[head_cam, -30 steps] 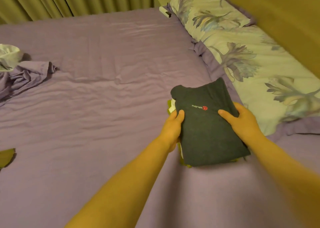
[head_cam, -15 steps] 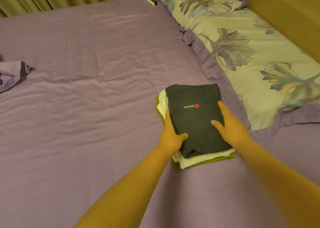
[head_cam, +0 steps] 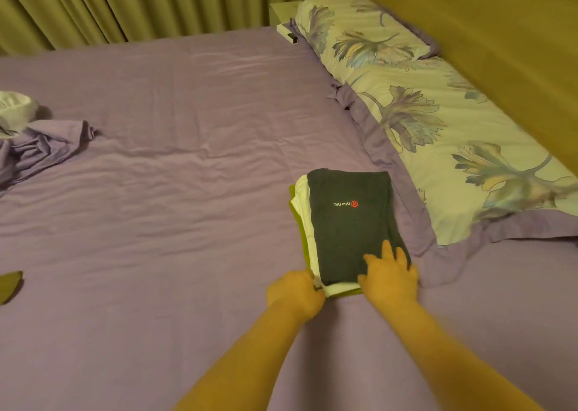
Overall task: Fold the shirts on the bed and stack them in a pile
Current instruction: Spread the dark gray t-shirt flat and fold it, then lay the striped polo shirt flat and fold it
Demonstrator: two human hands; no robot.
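A pile of folded shirts lies on the purple bed (head_cam: 187, 191) beside the pillows. On top is a dark shirt (head_cam: 350, 223) with a small red and white logo. Beneath it a white shirt (head_cam: 304, 213) shows at the left edge, and a green shirt (head_cam: 294, 220) at the bottom. My right hand (head_cam: 391, 273) rests flat on the dark shirt's near end, fingers spread. My left hand (head_cam: 294, 292) touches the pile's near left corner; its fingers are hidden against the edge.
Floral pillows (head_cam: 438, 113) line the right side, against an olive headboard. A crumpled purple cloth (head_cam: 40, 148) and a white item (head_cam: 12, 107) lie far left. A dark green scrap (head_cam: 9, 285) shows at the left edge. Curtains and a nightstand (head_cam: 284, 10) stand behind.
The dark shirt was set down on the pile. Both hands have slid back from its sides to the near end.
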